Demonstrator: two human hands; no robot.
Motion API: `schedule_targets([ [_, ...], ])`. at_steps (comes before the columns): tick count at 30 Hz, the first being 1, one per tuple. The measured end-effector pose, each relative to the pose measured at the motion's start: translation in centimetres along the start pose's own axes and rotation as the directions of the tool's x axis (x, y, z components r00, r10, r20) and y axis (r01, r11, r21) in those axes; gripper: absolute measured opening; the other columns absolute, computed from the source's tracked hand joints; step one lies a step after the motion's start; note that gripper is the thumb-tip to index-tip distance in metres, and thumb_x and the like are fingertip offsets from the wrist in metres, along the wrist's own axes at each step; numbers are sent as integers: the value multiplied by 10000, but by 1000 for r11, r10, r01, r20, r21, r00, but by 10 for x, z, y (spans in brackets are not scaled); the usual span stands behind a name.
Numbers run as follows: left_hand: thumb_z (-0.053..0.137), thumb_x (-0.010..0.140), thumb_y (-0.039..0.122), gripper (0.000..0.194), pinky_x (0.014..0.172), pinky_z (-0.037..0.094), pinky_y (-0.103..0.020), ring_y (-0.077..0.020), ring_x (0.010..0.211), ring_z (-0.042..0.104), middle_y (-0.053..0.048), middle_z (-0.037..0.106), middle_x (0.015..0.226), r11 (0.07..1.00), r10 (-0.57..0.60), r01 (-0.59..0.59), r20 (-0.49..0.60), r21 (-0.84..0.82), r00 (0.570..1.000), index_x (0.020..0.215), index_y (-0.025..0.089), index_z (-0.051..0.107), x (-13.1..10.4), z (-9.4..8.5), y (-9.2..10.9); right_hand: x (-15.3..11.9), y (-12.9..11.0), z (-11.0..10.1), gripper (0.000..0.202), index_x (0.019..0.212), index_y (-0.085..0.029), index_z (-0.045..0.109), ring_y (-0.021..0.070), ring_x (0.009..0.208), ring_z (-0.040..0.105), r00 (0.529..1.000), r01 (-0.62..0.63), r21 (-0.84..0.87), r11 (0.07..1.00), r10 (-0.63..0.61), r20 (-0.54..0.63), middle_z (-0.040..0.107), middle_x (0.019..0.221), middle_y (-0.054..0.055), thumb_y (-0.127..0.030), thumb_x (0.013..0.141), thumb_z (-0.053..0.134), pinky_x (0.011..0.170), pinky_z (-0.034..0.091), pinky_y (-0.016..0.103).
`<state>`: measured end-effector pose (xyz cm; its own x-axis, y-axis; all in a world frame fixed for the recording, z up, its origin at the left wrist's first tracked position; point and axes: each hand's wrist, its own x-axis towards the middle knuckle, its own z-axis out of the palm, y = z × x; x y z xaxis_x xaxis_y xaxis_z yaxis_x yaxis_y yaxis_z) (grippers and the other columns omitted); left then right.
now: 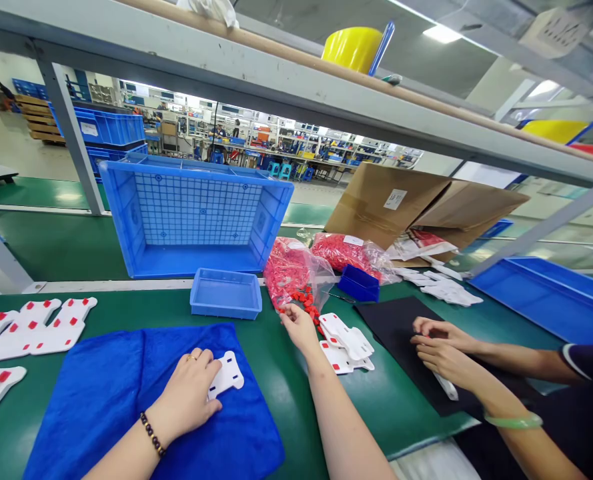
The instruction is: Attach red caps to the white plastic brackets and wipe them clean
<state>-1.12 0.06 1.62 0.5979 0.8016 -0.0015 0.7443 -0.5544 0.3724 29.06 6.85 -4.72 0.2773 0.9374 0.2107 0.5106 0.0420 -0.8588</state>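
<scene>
My left hand (191, 383) rests on a white plastic plate (230, 373) with small slots, its fingers over the top and thumb along the lower edge. Under both lies a blue cloth (106, 393). My right hand (297, 327) reaches to the spilled small red pieces (306, 301) at the mouth of a clear bag (285, 267). Its thumb and fingertips are pinched together; what they hold is too small to make out. Beside that wrist, white plates with red pieces (347, 339) lie stacked. More white plates with red inserts (36, 327) lie at the left.
A co-worker's hands (441, 350) handle a white part over a black mat (393, 320) at the right. Behind stand a small blue tray (226, 293), a large tipped blue crate (196, 260), a dark blue box (359, 283) and a cardboard carton (376, 200). A shelf beam (276, 63) crosses overhead.
</scene>
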Motion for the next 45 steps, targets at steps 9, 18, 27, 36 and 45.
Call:
schedule_targets([
  [9,432,711,163,294,825,355,-393,-263,908,487,-122,570,960,997,33,-33,1,76,999,975,164,560,-2,5,3,-2,4,-2,252,784,-155,630,172,571,619,996,-87,-50,995,85,-30,669,704,43,-357,727,491,554,461,269],
  [18,510,660,200,342,864,339,-412,-278,950,471,-113,579,988,1000,25,-25,18,5,1000,996,176,569,-7,2,2,17,-68,11,236,834,-206,683,209,889,515,963,255,-427,868,-266,34,612,896,66,-329,801,484,808,373,323],
  [27,566,593,176,365,784,391,-318,-222,865,527,-57,609,920,838,-161,56,-148,-543,976,957,201,572,1,7,-6,55,-103,74,129,751,-261,712,318,1108,295,937,339,-794,505,-106,332,493,1100,79,-230,726,590,928,134,538],
  [36,560,719,324,276,630,495,-325,-199,696,640,-73,668,806,-195,-422,65,144,-979,895,936,153,544,14,4,-26,62,-107,72,113,737,-279,715,319,1115,303,949,295,-787,542,-67,309,498,1096,71,-249,709,609,915,176,536],
  [45,572,727,258,259,651,513,-331,-198,689,655,-70,685,795,-52,-455,90,104,-995,885,965,161,535,16,11,-25,47,-107,54,75,713,-277,712,257,1026,361,962,271,-661,700,-165,220,533,989,51,-262,721,638,889,234,419],
])
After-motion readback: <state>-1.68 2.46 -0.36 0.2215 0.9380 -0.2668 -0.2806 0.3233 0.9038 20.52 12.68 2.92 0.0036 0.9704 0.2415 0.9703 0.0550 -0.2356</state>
